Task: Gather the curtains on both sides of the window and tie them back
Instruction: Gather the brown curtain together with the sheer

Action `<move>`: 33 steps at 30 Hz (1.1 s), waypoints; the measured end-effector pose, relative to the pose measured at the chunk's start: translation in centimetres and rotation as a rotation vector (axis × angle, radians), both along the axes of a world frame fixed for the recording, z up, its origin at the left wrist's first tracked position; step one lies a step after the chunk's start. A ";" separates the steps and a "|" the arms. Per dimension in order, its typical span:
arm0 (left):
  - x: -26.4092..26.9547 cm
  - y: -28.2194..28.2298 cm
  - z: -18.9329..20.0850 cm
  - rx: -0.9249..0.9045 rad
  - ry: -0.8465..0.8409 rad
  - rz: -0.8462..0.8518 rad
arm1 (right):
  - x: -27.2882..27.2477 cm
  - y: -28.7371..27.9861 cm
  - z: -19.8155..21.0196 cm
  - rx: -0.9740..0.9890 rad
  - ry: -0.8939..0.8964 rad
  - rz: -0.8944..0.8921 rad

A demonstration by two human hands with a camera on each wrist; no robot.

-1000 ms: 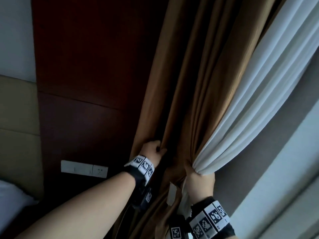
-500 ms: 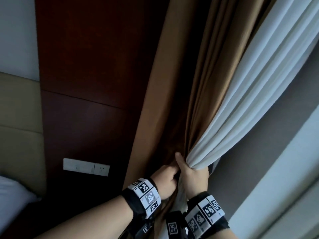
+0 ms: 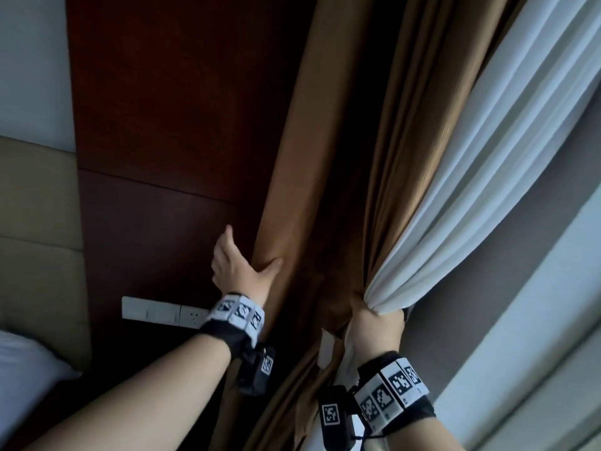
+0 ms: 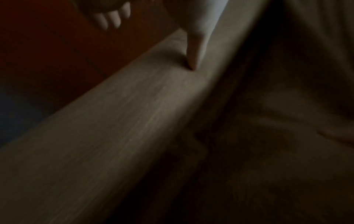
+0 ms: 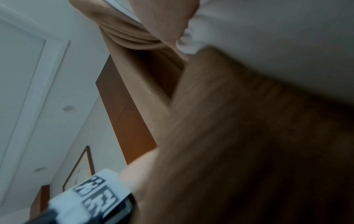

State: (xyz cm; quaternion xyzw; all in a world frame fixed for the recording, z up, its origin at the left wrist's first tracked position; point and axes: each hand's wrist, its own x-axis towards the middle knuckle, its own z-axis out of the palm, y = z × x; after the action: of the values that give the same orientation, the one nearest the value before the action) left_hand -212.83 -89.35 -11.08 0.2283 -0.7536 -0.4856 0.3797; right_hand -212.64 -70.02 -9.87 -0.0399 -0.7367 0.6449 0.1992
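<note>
A brown curtain (image 3: 292, 157) hangs beside a white sheer curtain (image 3: 487, 157). My right hand (image 3: 377, 320) grips both, bunched together at waist height; the right wrist view shows the white sheer (image 5: 268, 30) and brown folds (image 5: 134, 37) squeezed above it. My left hand (image 3: 252, 249) is at the brown curtain's left edge. Its thumb (image 4: 195, 50) presses on the front of the fabric (image 4: 124, 121), and its fingers (image 4: 111, 16) reach past the edge toward the wood panel, spread apart from the thumb.
A dark wood wall panel (image 3: 179, 109) stands directly behind the curtain's left edge, with a white switch and socket plate (image 3: 162, 312) low on it. A padded headboard (image 3: 35, 222) and white bedding (image 3: 22, 362) lie at the left. A pale window frame (image 3: 536, 320) runs along the right.
My left hand has left the bunch beside my right hand and moved left and up to the brown curtain's outer edge. My right hand has kept its hold.
</note>
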 end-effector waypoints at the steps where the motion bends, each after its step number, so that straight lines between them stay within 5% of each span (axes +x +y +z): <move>1: -0.4 -0.8 0.1 0.050 -0.058 -0.053 | 0.0 0.0 0.0 0.003 0.004 0.002; 14: 2.0 4.6 0.8 -0.320 -0.207 -0.627 | 0.2 -1.5 1.4 0.078 -0.083 0.001; 17: 2.1 5.4 1.0 -0.261 -0.182 -0.704 | 0.6 -2.3 1.9 0.178 -0.064 0.046; 29: 1.4 6.6 2.5 -0.451 -0.375 -0.671 | 2.0 -3.1 1.5 0.182 0.031 0.179; 33: 1.3 6.9 2.5 -0.534 -0.398 -0.678 | 2.6 -3.0 1.4 0.009 0.044 0.263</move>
State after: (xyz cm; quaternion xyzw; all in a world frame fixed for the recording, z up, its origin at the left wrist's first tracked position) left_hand -211.54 -82.41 -8.56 -0.0476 -0.9422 -0.3181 0.0935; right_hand -210.04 -73.01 -8.51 0.0720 -0.7339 0.6629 0.1292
